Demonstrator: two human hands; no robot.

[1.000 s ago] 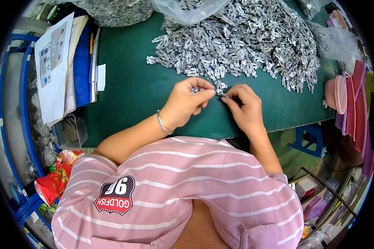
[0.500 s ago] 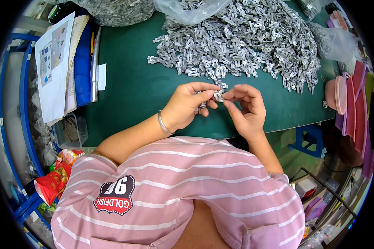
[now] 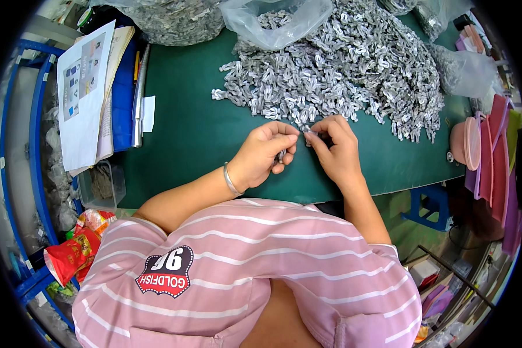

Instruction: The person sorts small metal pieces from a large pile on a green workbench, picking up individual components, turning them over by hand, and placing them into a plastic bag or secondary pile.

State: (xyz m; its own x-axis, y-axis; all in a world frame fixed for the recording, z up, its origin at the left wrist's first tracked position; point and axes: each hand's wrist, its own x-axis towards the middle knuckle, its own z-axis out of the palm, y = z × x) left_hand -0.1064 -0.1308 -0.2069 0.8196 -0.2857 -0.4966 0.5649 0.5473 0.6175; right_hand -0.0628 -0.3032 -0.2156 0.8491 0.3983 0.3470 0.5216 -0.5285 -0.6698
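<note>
A large heap of small, shiny grey looped metal pieces (image 3: 336,75) lies on the green tabletop (image 3: 182,104). Just in front of the heap's near edge, my left hand (image 3: 258,153) is closed, with thumb and forefinger together. A few grey looped pieces (image 3: 281,155) show between its curled fingers. My right hand (image 3: 337,152) pinches one small grey piece (image 3: 307,131) between thumb and fingertips, close beside the left fingertips. Part of that piece is covered by the fingers.
A clear plastic bag (image 3: 275,32) lies on the heap, and a filled bag (image 3: 168,23) stands at the far left. Papers (image 3: 84,93) and a blue file holder (image 3: 122,110) stand left. A pink container (image 3: 465,142) sits at the right edge; a blue stool (image 3: 429,207) is below.
The right hand has come closer to the heap, its fingers now bent down over a piece. The piece at the left fingertips no longer shows there. My view has shifted slightly.
</note>
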